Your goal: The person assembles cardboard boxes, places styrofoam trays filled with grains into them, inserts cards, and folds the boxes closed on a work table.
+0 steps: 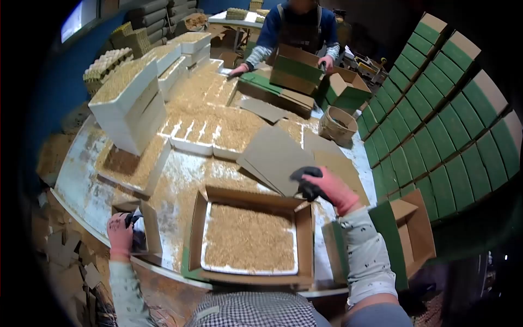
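Observation:
In front of me an open green-and-brown cardboard carton (303, 240) holds a white tray (249, 270) filled with tan, sawdust-like material (249, 234). My left hand (121, 233), in a pink and black glove, reaches into a small cardboard box (152, 226) at the lower left. Its fingers are bent around something dark that I cannot make out. My right hand (327, 188), gloved the same way, is over the carton's far right corner, beside loose grey cardboard sheets (278, 155). Its fingers are curved and apart, and no held object shows.
Green cartons (436, 125) are stacked at the right, and an open carton (406, 234) stands beside my right arm. White trays (131, 117) are piled at the left. Across the table (188, 166), a person (297, 32) handles another carton (297, 68) near a round tub (338, 125).

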The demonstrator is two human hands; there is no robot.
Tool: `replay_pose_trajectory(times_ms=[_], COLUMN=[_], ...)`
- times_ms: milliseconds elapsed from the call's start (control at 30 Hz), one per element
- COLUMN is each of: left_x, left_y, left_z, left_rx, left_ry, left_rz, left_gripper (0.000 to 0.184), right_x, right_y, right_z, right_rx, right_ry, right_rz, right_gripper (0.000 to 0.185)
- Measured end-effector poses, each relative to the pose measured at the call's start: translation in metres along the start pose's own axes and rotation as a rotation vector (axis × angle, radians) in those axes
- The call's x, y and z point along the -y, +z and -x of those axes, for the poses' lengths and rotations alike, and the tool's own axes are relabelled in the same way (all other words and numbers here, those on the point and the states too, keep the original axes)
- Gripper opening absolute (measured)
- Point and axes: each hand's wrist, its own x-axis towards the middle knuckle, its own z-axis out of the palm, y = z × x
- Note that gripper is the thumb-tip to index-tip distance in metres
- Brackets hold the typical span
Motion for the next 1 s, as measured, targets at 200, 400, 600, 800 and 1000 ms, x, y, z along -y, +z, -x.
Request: replay_pose_trajectory(times_ms=[200,400,600,800,1000], left_x=[-0.260,-0.232,-0.282,-0.296,-0.257], left_y=[-0.145,-0.131,-0.153,-0.139,-0.164], left_z=[-0.053,-0.061,-0.059,-0.017,-0.002], left_rx=[0.316,0.178,0.300,0.387,0.300], left_ry=[0.598,0.320,0.549,0.643,0.589], left_rz=[0.412,0.563,0.485,0.536,0.495], left_gripper=[0.052,0.059,0.055,0.050,0.057], right_x=[-0.147,-0.068,-0.151,-0.120,-0.059], right_y=[-0.012,-0.056,0.005,0.057,-0.012], right_z=[-0.137,-0.120,-0.136,-0.169,-0.136], right_rx=[-0.835,-0.692,-0.499,-0.200,-0.597], right_ry=[0.032,-0.193,-0.283,-0.046,-0.280], right_rz=[1.246,0.586,0.791,0.649,0.917], right_gripper=[0.083,0.037,0.085,0.074,0.026])
